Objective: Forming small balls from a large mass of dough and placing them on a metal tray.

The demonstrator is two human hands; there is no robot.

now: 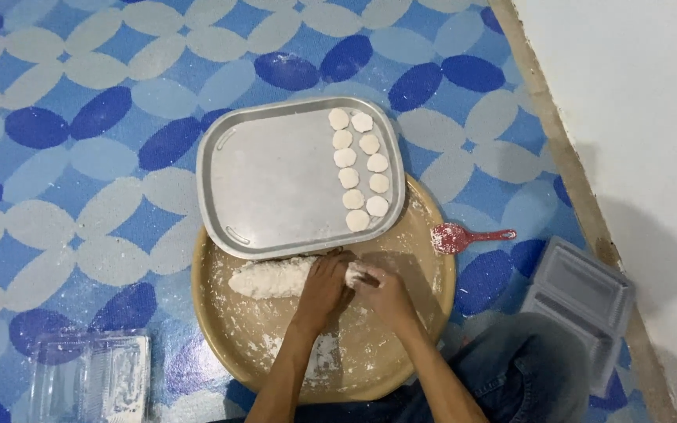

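A floured log of dough (pixel 266 279) lies on a round tan board (pixel 401 345) on the floor. My left hand (pixel 324 283) grips the log's right end. Touching it from the right, my right hand (pixel 381 291) pinches a small piece of dough (pixel 354 273) at that end. Behind the board, partly resting on its far rim, a metal tray (pixel 276 180) carries two rows of several flat round dough pieces (pixel 360 169) along its right side.
A red plastic scoop (pixel 464 236) lies right of the board. A clear plastic container with flour (pixel 92 377) sits at the lower left, a grey lidded box (pixel 581 298) at the right beside my knee. The white wall runs along the right edge.
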